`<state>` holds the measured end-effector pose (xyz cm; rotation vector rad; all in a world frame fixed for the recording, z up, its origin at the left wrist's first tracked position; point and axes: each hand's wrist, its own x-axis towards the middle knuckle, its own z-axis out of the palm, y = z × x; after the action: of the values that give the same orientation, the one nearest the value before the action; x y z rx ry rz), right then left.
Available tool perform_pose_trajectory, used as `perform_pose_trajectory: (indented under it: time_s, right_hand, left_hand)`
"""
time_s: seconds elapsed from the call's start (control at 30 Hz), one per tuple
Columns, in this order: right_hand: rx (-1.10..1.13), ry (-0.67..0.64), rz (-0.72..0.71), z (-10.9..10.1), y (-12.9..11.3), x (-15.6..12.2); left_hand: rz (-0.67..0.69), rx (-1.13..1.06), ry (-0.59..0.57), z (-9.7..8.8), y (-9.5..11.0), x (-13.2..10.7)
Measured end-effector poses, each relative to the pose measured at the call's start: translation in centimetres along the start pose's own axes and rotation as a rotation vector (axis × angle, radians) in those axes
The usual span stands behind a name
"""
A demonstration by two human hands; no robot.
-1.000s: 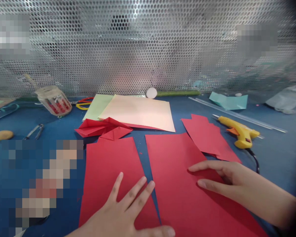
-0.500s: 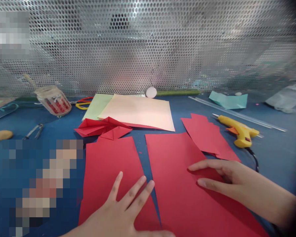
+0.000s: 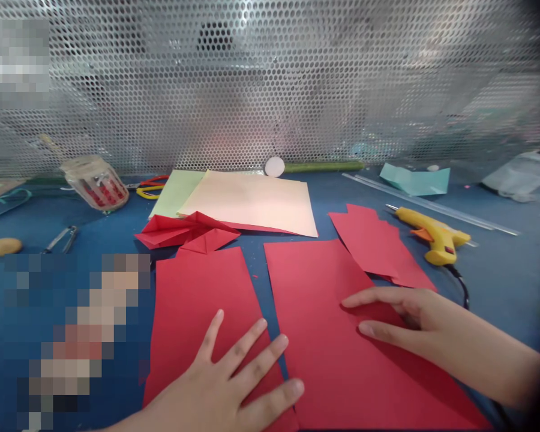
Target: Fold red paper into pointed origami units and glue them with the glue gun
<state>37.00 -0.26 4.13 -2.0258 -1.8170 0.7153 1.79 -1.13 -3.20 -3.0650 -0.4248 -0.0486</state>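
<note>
Two red paper sheets lie side by side on the blue table. My left hand (image 3: pixel 225 384) rests flat with fingers spread on the left red sheet (image 3: pixel 193 306), fingertips reaching toward the gap between the sheets. My right hand (image 3: pixel 405 324) lies on the right red sheet (image 3: pixel 324 312), fingers stretched out and pointing left, pressing the paper near its right edge. Neither hand holds anything.
Folded red paper (image 3: pixel 184 231), a cream sheet (image 3: pixel 252 201) over a green one (image 3: pixel 173 192), smaller red pieces (image 3: pixel 378 243), a yellow glue gun (image 3: pixel 434 237) with cord, glue sticks (image 3: pixel 432 207), a teal paper (image 3: pixel 414 180), a jar (image 3: pixel 94 183), tweezers (image 3: pixel 63 239) and a perforated metal screen (image 3: pixel 270 84) behind.
My left hand has slid slightly right and forward, its fingers now spread closer to the right sheet. The right hand stays almost still.
</note>
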Motion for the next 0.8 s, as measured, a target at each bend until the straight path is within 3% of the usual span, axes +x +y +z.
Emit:
perform_pose_trajectory:
  time_s: [0.2, 0.8]
  right_hand:
    - [0.037, -0.131, 0.058, -0.37, 0.44, -0.12]
    - [0.071, -0.161, 0.071, -0.15, 0.71, -0.02]
  left_hand:
    - [0.012, -0.028, 0.052, 0.13, -0.06, -0.73]
    - [-0.004, -0.012, 0.060, -0.21, -0.16, -0.60]
